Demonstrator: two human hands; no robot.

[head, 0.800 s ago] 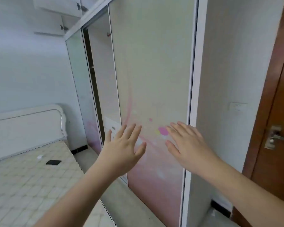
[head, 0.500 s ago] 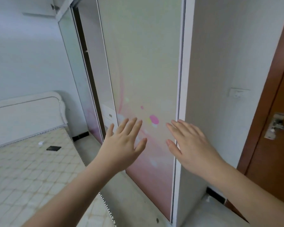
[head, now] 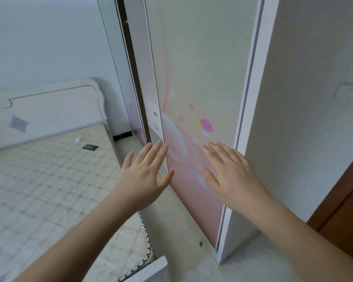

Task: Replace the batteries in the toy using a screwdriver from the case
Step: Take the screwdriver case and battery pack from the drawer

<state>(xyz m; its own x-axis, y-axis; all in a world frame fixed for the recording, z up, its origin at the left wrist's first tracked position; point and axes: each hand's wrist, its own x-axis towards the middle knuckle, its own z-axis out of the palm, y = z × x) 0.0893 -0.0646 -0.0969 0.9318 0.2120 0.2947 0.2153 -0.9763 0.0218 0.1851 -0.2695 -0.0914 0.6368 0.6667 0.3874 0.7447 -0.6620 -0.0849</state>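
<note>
Both forearms are reaching forward from the bottom edge of the view, bare and holding nothing. The left hand (head: pixel 145 176) is hanging in the air with its fingers straight and spread, its fingertips lying over the near edge of the wardrobe door (head: pixel 202 82). The right hand (head: pixel 230 176) is stretching out flat in the same way, palm toward the door's pink lower part; whether it is touching the panel or hovering just off it cannot be told from this angle. The two hands are staying apart, side by side at the same height. Left of them the mattress (head: pixel 41 180) is lying bare, its stitched edge running along the strip of floor (head: pixel 183 224) beside the wardrobe. Toward the mattress's far edge a small black object (head: pixel 90 147) is resting flat, with a small white scrap (head: pixel 77 140) near it; neither can be identified. Behind them the headboard (head: pixel 49 110) is standing against the wall. No toy, screwdriver or case is showing anywhere in view.
</note>
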